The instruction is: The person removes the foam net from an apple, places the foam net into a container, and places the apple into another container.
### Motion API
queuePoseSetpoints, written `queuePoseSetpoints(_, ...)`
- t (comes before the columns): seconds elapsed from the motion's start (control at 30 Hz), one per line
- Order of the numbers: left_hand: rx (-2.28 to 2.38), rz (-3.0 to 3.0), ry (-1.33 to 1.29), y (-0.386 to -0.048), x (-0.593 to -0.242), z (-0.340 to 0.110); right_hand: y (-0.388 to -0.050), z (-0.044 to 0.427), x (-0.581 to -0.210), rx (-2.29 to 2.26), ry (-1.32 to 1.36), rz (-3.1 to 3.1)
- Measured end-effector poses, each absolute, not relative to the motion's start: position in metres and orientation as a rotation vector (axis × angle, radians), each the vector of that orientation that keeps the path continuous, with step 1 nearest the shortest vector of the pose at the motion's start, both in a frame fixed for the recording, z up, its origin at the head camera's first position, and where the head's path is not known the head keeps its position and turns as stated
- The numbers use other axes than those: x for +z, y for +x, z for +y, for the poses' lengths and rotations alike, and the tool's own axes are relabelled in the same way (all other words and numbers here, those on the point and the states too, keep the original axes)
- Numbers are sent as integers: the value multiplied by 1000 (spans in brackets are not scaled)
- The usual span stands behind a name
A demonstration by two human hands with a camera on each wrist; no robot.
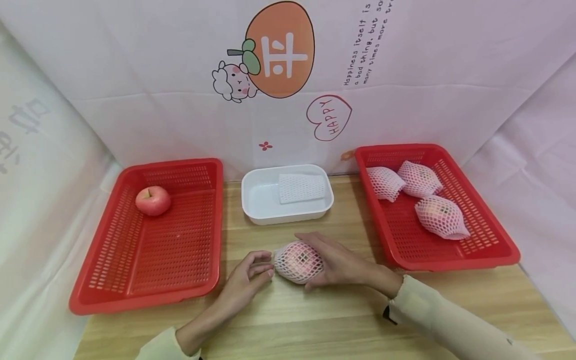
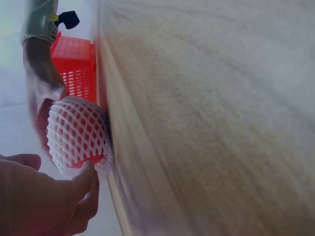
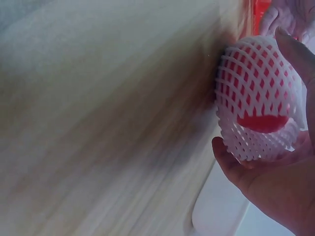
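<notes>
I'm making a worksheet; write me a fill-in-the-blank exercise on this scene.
The bare apple lies in the basket on the person's ____.
The other basket holds ____ wrapped fruits.
The tray holding the loose foam net is coloured ____.
The hand cupped around the wrapped fruit on the table is the ____ one.
Missing words: left; three; white; right.
</notes>
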State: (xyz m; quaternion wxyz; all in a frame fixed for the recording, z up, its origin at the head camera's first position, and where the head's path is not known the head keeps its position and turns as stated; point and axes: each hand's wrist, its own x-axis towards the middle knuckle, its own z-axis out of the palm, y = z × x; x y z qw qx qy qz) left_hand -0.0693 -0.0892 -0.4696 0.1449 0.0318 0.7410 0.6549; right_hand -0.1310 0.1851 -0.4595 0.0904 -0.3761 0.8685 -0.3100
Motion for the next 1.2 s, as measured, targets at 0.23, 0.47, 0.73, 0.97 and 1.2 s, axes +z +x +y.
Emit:
queuePoseSetpoints(0.23,1916,2094,54,-69,-472,-91,-130,181,-466,-968,-1083,2545)
queuePoseSetpoints(0.47,1917,2082,29,-67,-471,-92,-130,179,-469,-1008,-1049,2557)
queuePoseSetpoints(0.73,1927,2077,19,-68,-471,-91,-130,179,-468,-1027,-1030,2584)
queuePoseSetpoints(0.97,1936,2056,17,-68,-468,-90,-128,181,-461,-1032,-1013,2596)
queuePoseSetpoints(1.2,1963,2025,18,-67,-464,-90,-126,183,-450,-1053,-1014,2598)
